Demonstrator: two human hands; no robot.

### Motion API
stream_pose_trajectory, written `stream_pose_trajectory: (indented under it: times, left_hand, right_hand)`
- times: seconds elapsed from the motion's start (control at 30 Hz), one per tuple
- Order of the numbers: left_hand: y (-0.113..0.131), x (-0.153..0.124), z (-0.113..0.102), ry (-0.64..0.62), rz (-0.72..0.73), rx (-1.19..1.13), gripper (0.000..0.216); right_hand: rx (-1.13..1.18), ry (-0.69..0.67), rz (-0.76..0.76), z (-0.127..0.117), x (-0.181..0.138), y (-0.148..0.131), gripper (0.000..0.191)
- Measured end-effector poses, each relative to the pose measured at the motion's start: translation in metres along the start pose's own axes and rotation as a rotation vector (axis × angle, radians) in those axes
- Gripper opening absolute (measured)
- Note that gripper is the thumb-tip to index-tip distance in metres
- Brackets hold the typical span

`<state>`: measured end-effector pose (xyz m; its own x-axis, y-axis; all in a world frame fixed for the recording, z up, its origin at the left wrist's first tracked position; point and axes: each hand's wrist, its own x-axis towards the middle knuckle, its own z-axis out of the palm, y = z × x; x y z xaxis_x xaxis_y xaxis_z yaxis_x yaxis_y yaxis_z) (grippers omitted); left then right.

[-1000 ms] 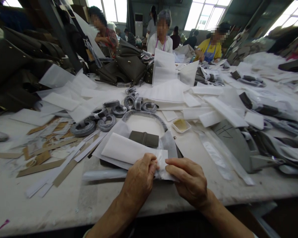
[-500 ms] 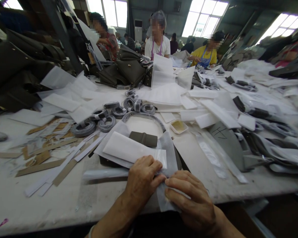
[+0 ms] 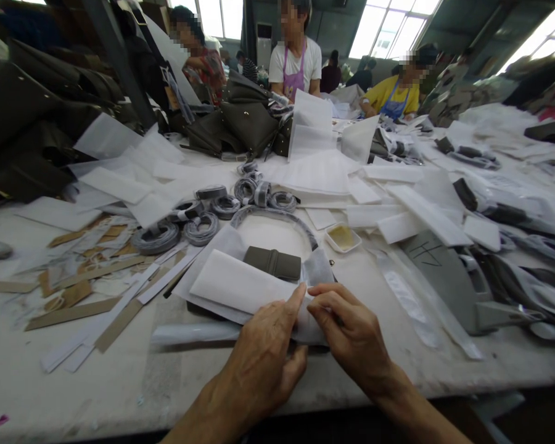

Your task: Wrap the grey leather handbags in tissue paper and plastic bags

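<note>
In front of me on the table is a dark olive handbag, mostly hidden under wrapping, with its flap tab (image 3: 272,262) showing. Its arched handle (image 3: 282,213) is wrapped in clear film. A folded white foam sheet (image 3: 235,283) and thin translucent wrapping sheets (image 3: 317,266) lie over the bag. My left hand (image 3: 268,351) rests on the sheets with fingers stretched forward and thumb apart. Close beside it, my right hand (image 3: 356,327) has its fingers bent and pinched at the edge of the translucent wrapping sheet. Its fingertips are partly hidden.
Coiled wrapped straps (image 3: 201,229) lie beyond the bag. A small dish of yellowish stuff (image 3: 342,238) stands to the right. Cardboard strips (image 3: 74,311) are scattered left, grey bag parts (image 3: 439,271) right. Co-workers (image 3: 300,68) stand across the table.
Both hands have moved from the near edge up over the bag. The wrapping sheet's loose near end has been folded up toward it. The left fingers have straightened.
</note>
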<state>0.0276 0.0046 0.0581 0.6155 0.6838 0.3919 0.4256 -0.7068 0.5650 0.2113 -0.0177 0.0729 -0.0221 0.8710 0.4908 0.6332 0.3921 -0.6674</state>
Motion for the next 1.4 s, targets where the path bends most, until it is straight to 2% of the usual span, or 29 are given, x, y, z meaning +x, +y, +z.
stream_pose_trajectory:
  times: [0.13,0.27,0.47,0.57,0.77,0.97,1.1,1.17,1.23,1.33,1.4]
  left_hand:
    - [0.003,0.004,0.005,0.051,-0.026,-0.013,0.076]
    - [0.002,0.004,0.008,0.098,0.037,0.048,0.062]
    - [-0.001,0.003,0.009,0.048,0.112,0.088,0.037]
    - [-0.001,0.002,0.011,0.076,0.161,0.162,0.029]
    - [-0.001,0.001,0.013,0.101,0.348,0.317,0.03]
    - [-0.001,-0.001,0.024,0.13,0.311,0.409,0.034]
    - [0.002,-0.003,0.035,0.196,0.27,0.453,0.035]
    - [0.002,-0.003,0.037,0.237,0.256,0.441,0.035]
    - [0.001,-0.004,0.037,0.249,0.264,0.43,0.034]
    - [-0.002,-0.004,0.034,0.226,0.304,0.433,0.034]
    - [-0.003,-0.003,0.033,0.231,0.313,0.427,0.033]
  right_hand:
    - [-0.01,-0.017,0.096,0.009,0.005,0.011,0.017]
    - [0.014,-0.028,0.194,0.01,0.006,0.019,0.019]
    - [0.074,-0.13,0.335,0.003,0.016,0.025,0.021]
    - [0.082,-0.163,0.355,0.003,0.019,0.026,0.021]
    - [-0.001,-0.148,0.327,0.007,0.024,0.031,0.02]
    - [-0.093,-0.098,0.392,0.012,0.033,0.03,0.018]
    - [-0.083,-0.01,0.418,0.011,0.037,0.034,0.011]
    - [-0.069,0.074,0.4,-0.003,0.035,0.038,0.01]
    - [-0.059,0.17,0.405,-0.033,0.027,0.042,0.016]
    - [-0.157,0.318,0.476,-0.106,0.006,0.052,0.031]
    - [-0.347,0.403,0.534,-0.164,-0.01,0.064,0.036]
